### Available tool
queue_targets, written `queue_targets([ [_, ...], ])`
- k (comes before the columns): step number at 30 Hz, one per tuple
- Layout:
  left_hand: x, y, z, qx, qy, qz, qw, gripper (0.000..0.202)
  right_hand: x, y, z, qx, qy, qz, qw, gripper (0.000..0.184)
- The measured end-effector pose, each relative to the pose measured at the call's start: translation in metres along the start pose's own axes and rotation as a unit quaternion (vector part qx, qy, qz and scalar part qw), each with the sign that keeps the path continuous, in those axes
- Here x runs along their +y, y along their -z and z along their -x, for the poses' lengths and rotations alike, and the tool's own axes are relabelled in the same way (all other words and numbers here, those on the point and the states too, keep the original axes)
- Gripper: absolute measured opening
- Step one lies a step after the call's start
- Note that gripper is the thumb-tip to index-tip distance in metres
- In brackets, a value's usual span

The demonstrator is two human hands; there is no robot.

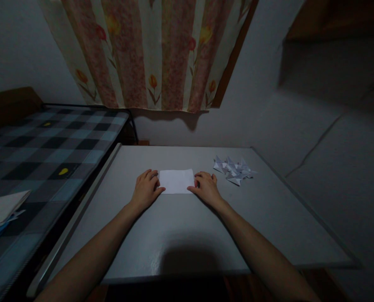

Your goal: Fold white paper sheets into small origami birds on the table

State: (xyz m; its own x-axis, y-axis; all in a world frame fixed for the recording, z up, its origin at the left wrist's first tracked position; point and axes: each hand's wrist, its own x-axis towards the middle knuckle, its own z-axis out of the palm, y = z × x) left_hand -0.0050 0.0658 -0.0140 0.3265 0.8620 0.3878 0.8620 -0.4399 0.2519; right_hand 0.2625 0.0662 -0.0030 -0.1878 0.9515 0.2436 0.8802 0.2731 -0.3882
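A blank white sheet of paper (176,181) lies on the white table, its long side running left to right. My left hand (146,188) grips the sheet's left edge, the thumb at the near corner and the fingers curled. At the opposite edge, my right hand (207,188) pinches the paper the same way, thumb on the near right corner. Beyond my right hand sits a cluster of several folded paper pieces (235,170) with pointed peaks, close together and partly overlapping.
The table (180,222) meets a wall at the back, under a striped tulip curtain (152,54). Along the left stands a bed with a checked cover (79,144), with a pale folded item (6,207) on it. A wooden shelf (341,21) juts out at upper right.
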Motion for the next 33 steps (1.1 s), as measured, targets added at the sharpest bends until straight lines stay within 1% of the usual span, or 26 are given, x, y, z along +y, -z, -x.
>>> queue_targets([
  [1, 0.001, 0.0, 0.0, -0.005, -0.005, -0.009, 1.0, 0.026, 0.0, 0.001, 0.0, 0.006, -0.004, 0.015, 1.0, 0.026],
  [2, 0.001, -0.001, 0.0, -0.015, -0.015, -0.016, 1.0, 0.035, -0.001, 0.001, -0.001, 0.01, -0.003, 0.032, 0.999, 0.036],
  [3, 0.002, -0.001, 0.0, -0.031, -0.031, -0.022, 0.999, 0.042, -0.002, 0.002, -0.001, 0.012, 0.007, 0.05, 0.999, 0.05],
  [4, 0.002, -0.001, 0.0, -0.054, -0.049, -0.027, 0.997, 0.047, -0.003, 0.002, -0.002, 0.01, 0.028, 0.067, 0.997, 0.062],
  [5, 0.002, -0.002, 0.0, -0.079, -0.067, -0.031, 0.994, 0.05, -0.005, 0.001, -0.002, 0.001, 0.057, 0.083, 0.995, 0.07],
  [7, 0.002, -0.002, 0.0, -0.13, -0.095, -0.035, 0.986, 0.052, -0.011, -0.002, -0.003, -0.033, 0.129, 0.103, 0.986, 0.074],
  [9, 0.002, -0.003, 0.001, -0.163, -0.107, -0.039, 0.98, 0.052, -0.018, -0.007, -0.004, -0.08, 0.188, 0.108, 0.973, 0.073],
  [12, 0.002, -0.002, 0.001, -0.179, -0.115, -0.044, 0.976, 0.053, -0.027, -0.017, -0.01, -0.142, 0.237, 0.101, 0.956, 0.083],
  [14, 0.003, -0.001, 0.001, -0.183, -0.117, -0.045, 0.975, 0.055, -0.033, -0.023, -0.016, -0.162, 0.25, 0.094, 0.95, 0.089],
  [18, 0.003, -0.001, 0.001, -0.186, -0.115, -0.049, 0.975, 0.061, -0.04, -0.03, -0.028, -0.178, 0.251, 0.083, 0.948, 0.093],
  [22, 0.002, 0.0, 0.003, -0.184, -0.093, -0.056, 0.977, 0.063, -0.039, -0.029, -0.029, -0.18, 0.234, 0.08, 0.952, 0.091],
  [25, 0.002, 0.001, 0.004, -0.189, -0.072, -0.06, 0.978, 0.066, -0.031, -0.025, -0.025, -0.178, 0.217, 0.089, 0.956, 0.086],
  [27, 0.001, 0.002, 0.004, -0.189, -0.069, -0.058, 0.978, 0.067, -0.022, -0.021, -0.022, -0.174, 0.201, 0.096, 0.959, 0.081],
  [33, -0.003, -0.001, 0.006, -0.162, -0.067, -0.046, 0.983, 0.067, 0.004, -0.009, -0.012, -0.151, 0.161, 0.097, 0.971, 0.07],
])
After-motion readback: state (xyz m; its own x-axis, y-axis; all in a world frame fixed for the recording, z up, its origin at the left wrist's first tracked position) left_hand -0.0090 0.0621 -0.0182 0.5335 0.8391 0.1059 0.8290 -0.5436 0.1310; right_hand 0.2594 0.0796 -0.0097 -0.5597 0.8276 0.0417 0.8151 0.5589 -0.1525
